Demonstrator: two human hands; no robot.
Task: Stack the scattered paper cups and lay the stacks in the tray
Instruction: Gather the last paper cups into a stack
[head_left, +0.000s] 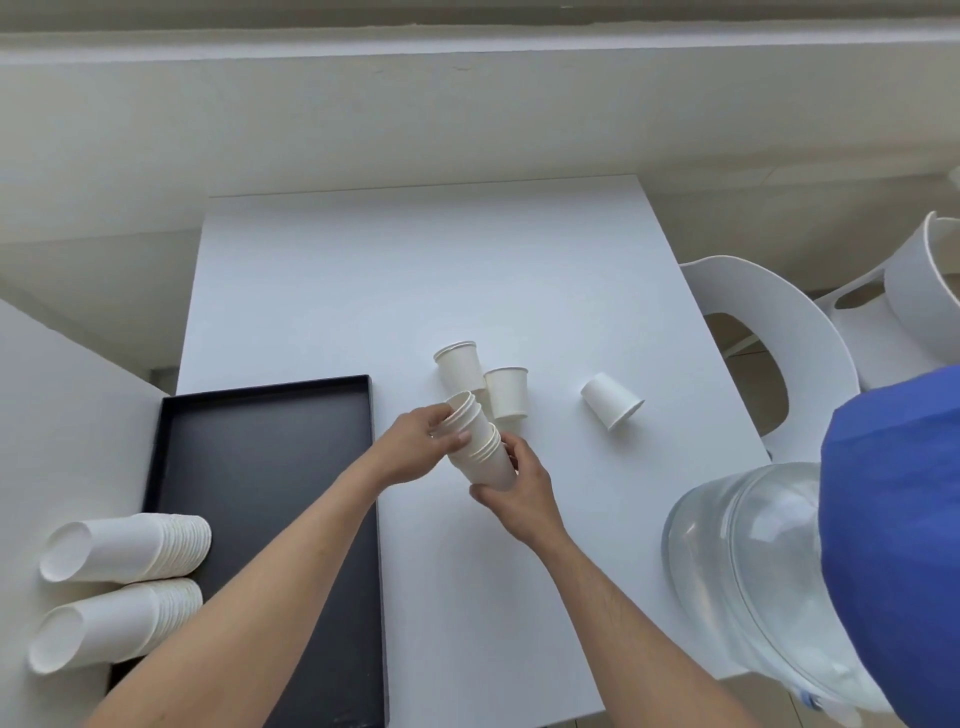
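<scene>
Nested stack of white paper cups (480, 447), tilted, mouths up-left.
My left hand (415, 449) pinches its rim end; my right hand (519, 493) cups its base.

Both forearms are bare all the way down, no sleeves in sight, no watch, no rings or bands on either wrist that I can spot. Left hand (415, 447) and right hand (524, 493) are gloveless, nails short and plain as far as I can tell. Only clothing showing is a chunk of blue fabric (893, 519) at the right edge, smooth with a few soft folds, no print or logo on it.
</scene>
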